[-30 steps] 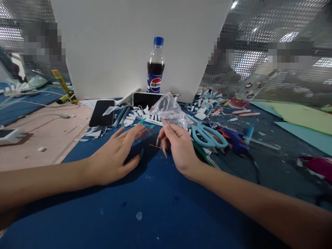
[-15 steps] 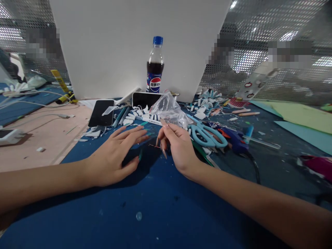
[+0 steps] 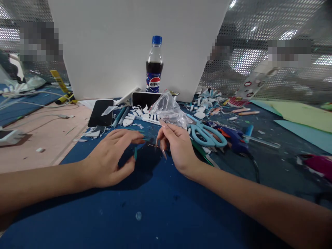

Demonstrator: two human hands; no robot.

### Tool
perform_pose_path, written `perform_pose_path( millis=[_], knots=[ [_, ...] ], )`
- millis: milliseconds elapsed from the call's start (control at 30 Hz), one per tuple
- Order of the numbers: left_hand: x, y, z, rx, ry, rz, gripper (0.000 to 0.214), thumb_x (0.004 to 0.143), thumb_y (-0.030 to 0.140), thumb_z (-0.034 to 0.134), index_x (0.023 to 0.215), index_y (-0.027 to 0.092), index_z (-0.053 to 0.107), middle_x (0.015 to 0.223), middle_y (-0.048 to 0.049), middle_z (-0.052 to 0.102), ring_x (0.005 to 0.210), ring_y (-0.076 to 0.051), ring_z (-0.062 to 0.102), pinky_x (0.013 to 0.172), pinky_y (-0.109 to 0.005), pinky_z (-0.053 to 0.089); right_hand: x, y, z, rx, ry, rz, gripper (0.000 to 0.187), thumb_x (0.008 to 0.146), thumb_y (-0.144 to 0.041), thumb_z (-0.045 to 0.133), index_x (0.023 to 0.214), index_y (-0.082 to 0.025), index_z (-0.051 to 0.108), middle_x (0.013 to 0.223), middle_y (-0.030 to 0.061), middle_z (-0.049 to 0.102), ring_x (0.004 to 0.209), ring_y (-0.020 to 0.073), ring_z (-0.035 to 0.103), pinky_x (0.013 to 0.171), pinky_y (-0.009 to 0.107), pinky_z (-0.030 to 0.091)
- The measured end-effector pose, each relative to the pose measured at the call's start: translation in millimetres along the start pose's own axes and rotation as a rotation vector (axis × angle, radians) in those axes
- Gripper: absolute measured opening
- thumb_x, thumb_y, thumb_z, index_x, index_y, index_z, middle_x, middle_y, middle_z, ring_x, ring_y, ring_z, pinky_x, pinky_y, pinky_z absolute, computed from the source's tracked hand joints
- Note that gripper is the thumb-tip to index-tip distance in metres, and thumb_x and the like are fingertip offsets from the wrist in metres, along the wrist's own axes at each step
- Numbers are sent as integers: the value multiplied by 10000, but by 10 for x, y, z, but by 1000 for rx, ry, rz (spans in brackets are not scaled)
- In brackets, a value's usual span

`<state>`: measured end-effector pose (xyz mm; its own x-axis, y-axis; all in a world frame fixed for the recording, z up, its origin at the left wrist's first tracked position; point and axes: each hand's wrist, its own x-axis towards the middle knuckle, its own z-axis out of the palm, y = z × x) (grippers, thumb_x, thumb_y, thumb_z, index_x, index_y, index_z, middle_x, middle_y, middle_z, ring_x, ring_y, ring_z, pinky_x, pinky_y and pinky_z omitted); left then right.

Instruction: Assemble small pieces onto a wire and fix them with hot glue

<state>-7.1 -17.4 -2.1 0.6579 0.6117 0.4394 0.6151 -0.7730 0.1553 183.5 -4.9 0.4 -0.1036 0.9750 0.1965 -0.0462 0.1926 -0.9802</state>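
My left hand (image 3: pixel 110 157) is held over the blue mat (image 3: pixel 109 218), its curved fingers apart from the thumb and nothing between them. Its long nails are green. To the right of it, my right hand (image 3: pixel 177 145) has thumb and forefinger pressed together in a pinch; whatever they hold, if anything, is too small to make out. Just beyond those fingertips lie a white marker-like stick (image 3: pixel 150 120) and a crumpled clear plastic bag (image 3: pixel 168 109). A pair of light-blue scissors (image 3: pixel 204 135) rests close to the right hand's outer side.
A cola bottle (image 3: pixel 155 69) stands before a white board (image 3: pixel 109 48). Two phones, a dark one (image 3: pixel 101 112) lying flat and another (image 3: pixel 145 99) propped up, are at the back. Paper scraps (image 3: pixel 207 100), a blue glue gun (image 3: pixel 237 140) with cord and coloured sheets (image 3: pixel 303 114) spread rightward.
My left hand has drawn slightly left, away from the right one, and its fingers are more curled. The right hand keeps its pinch in nearly the same place.
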Motion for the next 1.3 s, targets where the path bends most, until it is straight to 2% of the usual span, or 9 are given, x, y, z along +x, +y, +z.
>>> perform_pose_path(
  millis=[100,267,400,667,767,867,1000,1200,1300],
  knots=[
    [19,-2,13,63,26,-15,361,848,238,390,1171,85,437,1118,-154,580,1063,-248,513,919,-428,435,-1,4,-1,11,-9,2,384,894,-274,415,529,-178,485,345,-77,402,258,45,382,295,163,329],
    [53,-26,45,169,-171,49,549,865,358,399,1343,100,324,1338,-164,468,1307,-315,313,1010,-532,355,0,14,2,29,-17,-4,387,885,-294,429,518,-181,473,344,-78,401,248,43,377,290,164,308],
    [57,-30,36,219,-238,91,488,878,300,346,1334,128,371,1310,-149,516,1278,-287,400,1023,-564,339,-5,10,4,30,-19,0,387,886,-290,425,517,-178,464,353,-77,417,245,37,382,297,163,301],
    [-63,-13,49,235,55,231,409,844,249,414,1235,144,472,1126,-123,646,1049,-224,604,887,-374,506,-4,16,10,21,-16,13,375,883,-295,435,531,-175,477,331,-85,400,239,33,365,294,156,292],
    [-49,3,29,247,129,176,423,841,193,404,1243,65,421,1094,-149,629,1055,-232,565,867,-357,498,-5,20,8,15,-10,8,380,884,-281,434,522,-172,476,332,-82,402,244,30,369,290,149,284],
    [8,25,6,349,158,53,233,837,189,401,968,45,527,878,-158,601,848,-253,549,750,-402,494,-4,24,3,15,-11,8,384,888,-284,428,524,-173,482,328,-83,394,244,32,370,286,149,286],
    [42,31,24,481,25,-41,201,847,261,388,730,132,489,730,-99,517,692,-227,485,627,-389,467,-1,24,-1,29,-2,12,388,891,-273,422,520,-176,481,329,-84,393,243,33,373,288,151,302],
    [32,-37,84,346,-264,-243,287,898,361,298,803,147,466,775,-77,532,768,-236,523,715,-403,460,-14,-2,-3,31,-26,-1,384,894,-248,419,523,-175,482,332,-76,410,254,38,385,302,157,316],
    [63,-50,71,303,-335,-273,289,914,330,258,822,161,474,808,-69,539,793,-233,529,745,-408,447,-24,-7,2,26,-28,2,386,895,-251,418,521,-176,477,332,-76,412,252,36,376,305,160,311]
  ],
)
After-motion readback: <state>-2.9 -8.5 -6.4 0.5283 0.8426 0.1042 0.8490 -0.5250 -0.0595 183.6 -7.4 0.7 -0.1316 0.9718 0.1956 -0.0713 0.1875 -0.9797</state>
